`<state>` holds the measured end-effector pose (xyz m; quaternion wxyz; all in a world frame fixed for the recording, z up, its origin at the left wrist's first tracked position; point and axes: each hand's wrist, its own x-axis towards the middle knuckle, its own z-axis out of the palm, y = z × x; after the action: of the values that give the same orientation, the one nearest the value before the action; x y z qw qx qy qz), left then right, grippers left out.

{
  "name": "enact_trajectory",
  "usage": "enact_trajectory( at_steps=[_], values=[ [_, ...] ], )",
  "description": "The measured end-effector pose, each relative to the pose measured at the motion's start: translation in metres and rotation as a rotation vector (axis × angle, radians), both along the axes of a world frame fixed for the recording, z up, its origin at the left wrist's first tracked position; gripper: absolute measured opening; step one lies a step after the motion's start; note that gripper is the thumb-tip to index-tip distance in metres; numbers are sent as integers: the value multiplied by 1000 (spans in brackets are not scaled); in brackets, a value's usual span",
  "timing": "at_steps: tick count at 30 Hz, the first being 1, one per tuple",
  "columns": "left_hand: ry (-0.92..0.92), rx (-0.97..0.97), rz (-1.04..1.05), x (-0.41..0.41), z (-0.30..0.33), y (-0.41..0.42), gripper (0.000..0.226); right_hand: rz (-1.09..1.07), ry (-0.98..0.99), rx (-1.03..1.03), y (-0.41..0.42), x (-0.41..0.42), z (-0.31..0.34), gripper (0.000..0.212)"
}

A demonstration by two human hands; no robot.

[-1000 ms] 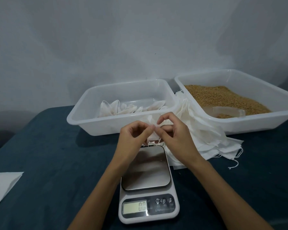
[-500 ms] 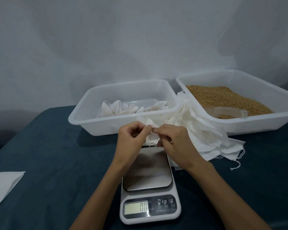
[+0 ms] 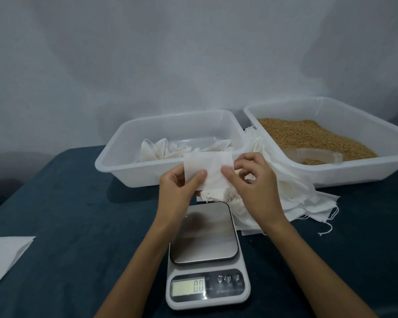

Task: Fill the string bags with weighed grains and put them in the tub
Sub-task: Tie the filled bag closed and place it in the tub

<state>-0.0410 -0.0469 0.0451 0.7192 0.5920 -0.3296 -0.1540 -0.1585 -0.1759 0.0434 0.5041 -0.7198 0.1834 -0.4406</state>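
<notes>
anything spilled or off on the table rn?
No spilled grain visible. The pile of empty bags is untidy, slumped against the grain tub with strings trailing on the cloth. Scale is bare; its digits are too blurry to read.

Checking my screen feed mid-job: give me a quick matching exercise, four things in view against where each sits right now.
Things:
1. string bag
2. scale
3. grains
4. filled bags

Places:
A. in the left tub
B. in the right tub
C. held between the left hand and right hand
D. on the dark cloth, nearest the camera

Pairs: 1-C, 2-D, 3-B, 4-A
</notes>
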Motion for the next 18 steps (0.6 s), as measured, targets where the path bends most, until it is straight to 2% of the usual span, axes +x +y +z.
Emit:
enact_trajectory(
  at_steps=[2,5,8,11,15,18],
  values=[
    [-79,0,3,-3,-1,-1,14,-66,22,-82,0,0,-2,14],
    [-111,1,8,-4,-2,-1,13,126,-65,54,2,-1,2,12],
    [-64,-5,55,-2,-1,-2,9,158,-89,141,1,-3,4,18],
    [22,-19,122,1,2,-2,26,116,-76,138,2,-2,3,25],
    [93,-24,93,2,3,-1,32,243,-73,111,7,-2,4,38],
    [120,6,73,4,2,0,28,267,-10,82,8,-2,2,45]
  ],
)
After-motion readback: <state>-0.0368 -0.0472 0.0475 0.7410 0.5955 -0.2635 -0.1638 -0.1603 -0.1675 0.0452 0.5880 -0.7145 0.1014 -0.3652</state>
